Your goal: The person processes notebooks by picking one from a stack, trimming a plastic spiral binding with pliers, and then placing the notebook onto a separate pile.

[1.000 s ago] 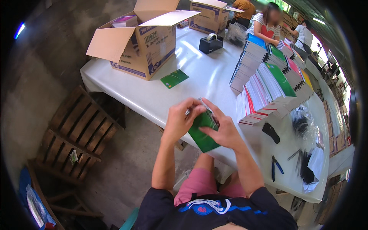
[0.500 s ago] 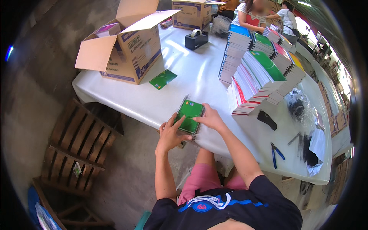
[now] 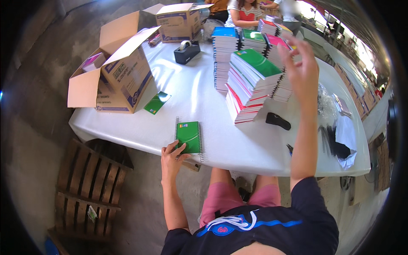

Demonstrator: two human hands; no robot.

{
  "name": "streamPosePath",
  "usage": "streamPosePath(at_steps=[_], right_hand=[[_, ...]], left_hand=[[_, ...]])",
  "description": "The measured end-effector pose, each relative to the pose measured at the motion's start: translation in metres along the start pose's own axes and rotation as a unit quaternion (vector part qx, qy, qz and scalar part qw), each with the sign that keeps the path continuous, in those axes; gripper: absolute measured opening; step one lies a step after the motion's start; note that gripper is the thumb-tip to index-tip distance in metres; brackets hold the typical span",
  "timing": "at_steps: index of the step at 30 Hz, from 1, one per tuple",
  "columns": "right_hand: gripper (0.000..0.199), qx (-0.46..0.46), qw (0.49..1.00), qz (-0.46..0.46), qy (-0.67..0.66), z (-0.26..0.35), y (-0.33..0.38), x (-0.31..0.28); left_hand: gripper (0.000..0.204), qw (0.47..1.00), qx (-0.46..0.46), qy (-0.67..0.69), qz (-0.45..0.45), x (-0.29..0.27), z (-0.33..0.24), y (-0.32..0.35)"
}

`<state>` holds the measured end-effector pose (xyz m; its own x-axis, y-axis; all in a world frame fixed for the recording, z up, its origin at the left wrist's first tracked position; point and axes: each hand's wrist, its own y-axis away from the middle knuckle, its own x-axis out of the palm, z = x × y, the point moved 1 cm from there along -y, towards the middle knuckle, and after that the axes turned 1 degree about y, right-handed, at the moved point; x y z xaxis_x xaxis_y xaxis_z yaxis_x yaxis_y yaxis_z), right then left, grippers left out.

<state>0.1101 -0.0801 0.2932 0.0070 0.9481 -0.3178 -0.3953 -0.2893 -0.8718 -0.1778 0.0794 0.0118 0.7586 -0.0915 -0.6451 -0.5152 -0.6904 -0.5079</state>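
A small green spiral notebook (image 3: 189, 135) lies on the white table near its front edge. Wire coils run along both of its long sides and stick out past the ends. My left hand (image 3: 171, 158) holds the notebook at its near left corner, fingers on the cover and thumb by the lower edge. Raised above the table at the right, my right hand (image 3: 302, 66) has its fingers apart and loosely bent, with nothing visible in them. Behind it and to its left rise stacks of notebooks, the closest topped by a green cover (image 3: 258, 61).
An open cardboard box (image 3: 123, 80), a loose green cover (image 3: 157, 103) and a black tape dispenser (image 3: 187, 52) stand leftward. On the right are a black curved object (image 3: 278, 121), partly hidden pliers (image 3: 290, 148), clear plastic and loose wire coils. A person (image 3: 244, 16) is across the table.
My right hand has left the notebook and risen up and right, in front of the stacks. My left hand stays at the notebook's near left corner. The whole view has shifted.
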Motion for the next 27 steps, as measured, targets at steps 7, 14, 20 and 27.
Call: streamPosePath(at_steps=[7, 14, 20, 27], right_hand=[[0.052, 0.260, 0.852, 0.453, 0.022, -0.092, -0.032, 0.016], [0.029, 0.068, 0.985, 0.155, -0.035, -0.069, -0.020, -0.001], [0.025, 0.068, 0.966, 0.231, -0.100, -0.043, 0.085, -0.069], [0.051, 0.158, 0.890, 0.422, -0.067, -0.112, 0.239, -0.067]], left_hand=[[0.049, 0.998, -0.042, 0.000, 0.050, 0.000, -0.007, -0.008], [0.089, 0.989, 0.011, -0.148, -0.010, -0.034, -0.065, -0.025], [0.070, 0.935, 0.283, -0.011, -0.214, -0.005, -0.199, -0.025], [0.048, 0.982, 0.172, -0.023, 0.073, 0.156, -0.211, 0.016]])
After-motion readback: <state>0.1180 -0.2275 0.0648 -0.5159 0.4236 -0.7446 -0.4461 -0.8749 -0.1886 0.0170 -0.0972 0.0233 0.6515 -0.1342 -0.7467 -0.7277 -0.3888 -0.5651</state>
